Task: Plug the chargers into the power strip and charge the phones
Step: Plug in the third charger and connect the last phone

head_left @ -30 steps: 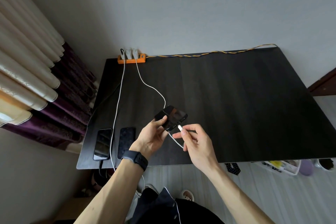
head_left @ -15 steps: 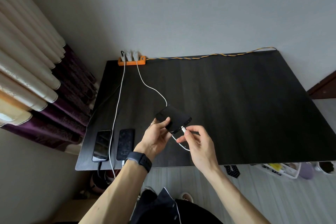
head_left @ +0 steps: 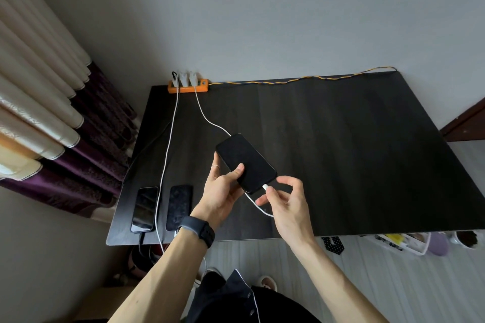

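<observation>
left hand (head_left: pixel 223 191): grip holds the black phone (head_left: pixel 245 162) from its left side, thumb on the dark face, fingers behind; dark watch (head_left: pixel 198 231) on the wrist
right hand (head_left: pixel 284 199): thumb and forefinger pinched on the white connector (head_left: pixel 266 187), other fingers spread loose
black phone: held above the worktop (head_left: pixel 341 152), tilted, screen dark, bottom end toward the right hand
connector: seated at the phone's bottom edge, can't tell if fully in
white cable (head_left: pixel 207 119): runs from the right-hand white charger (head_left: pixel 193 78) across the worktop, passes under the held phone, loops back up to the connector
power strip (head_left: pixel 188 86): orange, at the far left corner of the worktop by the wall, a dark plug and two white chargers in it; yellow-blue twisted cord (head_left: pixel 301 81) runs right along the far edge
second white cable (head_left: pixel 168 152): from the strip down to the near edge, between the two lying phones
left phone (head_left: pixel 145 209): flat at the near left corner, glossy screen up, dark cable at its near end
middle phone (head_left: pixel 179 208): flat just right of it, patterned dark surface up
curtain (head_left: pixel 52 123): cream and purple, left of the worktop
</observation>
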